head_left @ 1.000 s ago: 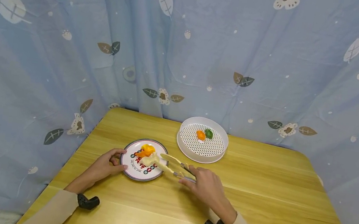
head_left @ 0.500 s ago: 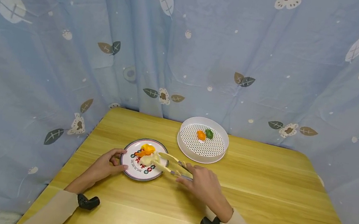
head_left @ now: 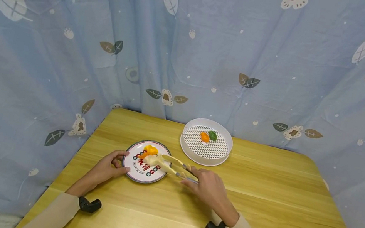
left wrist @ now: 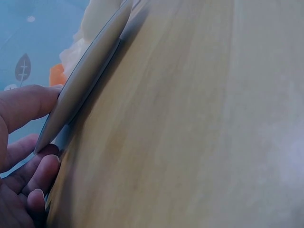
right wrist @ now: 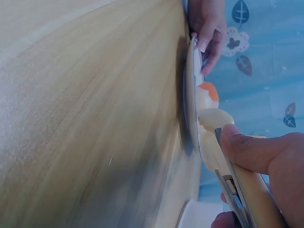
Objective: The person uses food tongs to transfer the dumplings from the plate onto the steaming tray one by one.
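Observation:
My left hand (head_left: 108, 166) holds the near-left rim of a white printed plate (head_left: 160, 149), thumb over the edge and fingers curled at its underside in the left wrist view. My right hand (head_left: 210, 189) grips pale yellow tongs (head_left: 171, 170) by the grey-and-black handles. The tong tips are at a cream-coloured, dumpling-like piece (head_left: 150, 160) on the plate; whether they pinch it firmly is hard to tell. Behind that piece lie a yellow piece (head_left: 151, 149) and an orange piece (head_left: 143, 155). In the right wrist view, the thumb presses along the tongs (right wrist: 254, 190).
A round white steamer tray (head_left: 203, 160) with a perforated base stands at the back of the wooden table (head_left: 262, 195). Inside it, an orange piece (head_left: 204, 137) and a green piece (head_left: 212, 135) sit side by side. A blue patterned curtain (head_left: 204, 55) hangs around the table's back and sides.
The tong tips have come closer together at the cream piece, which has shifted slightly up and left. More red print on the plate shows. My left hand stays still.

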Tool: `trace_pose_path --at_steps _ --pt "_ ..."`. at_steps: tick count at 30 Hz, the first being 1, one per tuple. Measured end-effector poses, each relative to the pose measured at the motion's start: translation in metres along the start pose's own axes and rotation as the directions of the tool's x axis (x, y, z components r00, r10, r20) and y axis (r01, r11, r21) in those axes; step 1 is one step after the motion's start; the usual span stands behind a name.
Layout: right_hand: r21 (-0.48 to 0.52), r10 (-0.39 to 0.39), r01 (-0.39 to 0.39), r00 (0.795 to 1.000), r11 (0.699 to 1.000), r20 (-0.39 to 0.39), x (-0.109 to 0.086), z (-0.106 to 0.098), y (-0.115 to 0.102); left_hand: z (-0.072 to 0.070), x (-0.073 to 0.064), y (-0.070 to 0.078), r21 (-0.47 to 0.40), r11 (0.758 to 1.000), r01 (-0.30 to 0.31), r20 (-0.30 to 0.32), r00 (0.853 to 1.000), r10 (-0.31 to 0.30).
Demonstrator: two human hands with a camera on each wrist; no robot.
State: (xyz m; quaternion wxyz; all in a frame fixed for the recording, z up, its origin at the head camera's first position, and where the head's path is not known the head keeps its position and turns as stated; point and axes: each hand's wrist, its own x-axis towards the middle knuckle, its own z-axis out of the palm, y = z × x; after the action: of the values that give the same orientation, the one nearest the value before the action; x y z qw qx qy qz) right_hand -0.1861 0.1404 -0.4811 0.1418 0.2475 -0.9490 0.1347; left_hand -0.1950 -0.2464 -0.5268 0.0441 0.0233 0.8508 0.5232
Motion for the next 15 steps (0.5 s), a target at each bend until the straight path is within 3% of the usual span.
trace_pose_path --at_steps 8,15 --pt "0.046 0.038 -0.039 0.999 0.998 0.024 -0.0001 -0.0046 0.0037 0.0001 -0.0010 0.0022 0.007 1.000 0.004 -0.003 1.000 -0.004" --pt "-0.003 0.037 -0.037 0.999 0.999 0.023 0.0008 -0.0046 0.0050 0.0001 -0.0012 0.0018 -0.006 1.000 0.007 -0.001 1.000 -0.007"
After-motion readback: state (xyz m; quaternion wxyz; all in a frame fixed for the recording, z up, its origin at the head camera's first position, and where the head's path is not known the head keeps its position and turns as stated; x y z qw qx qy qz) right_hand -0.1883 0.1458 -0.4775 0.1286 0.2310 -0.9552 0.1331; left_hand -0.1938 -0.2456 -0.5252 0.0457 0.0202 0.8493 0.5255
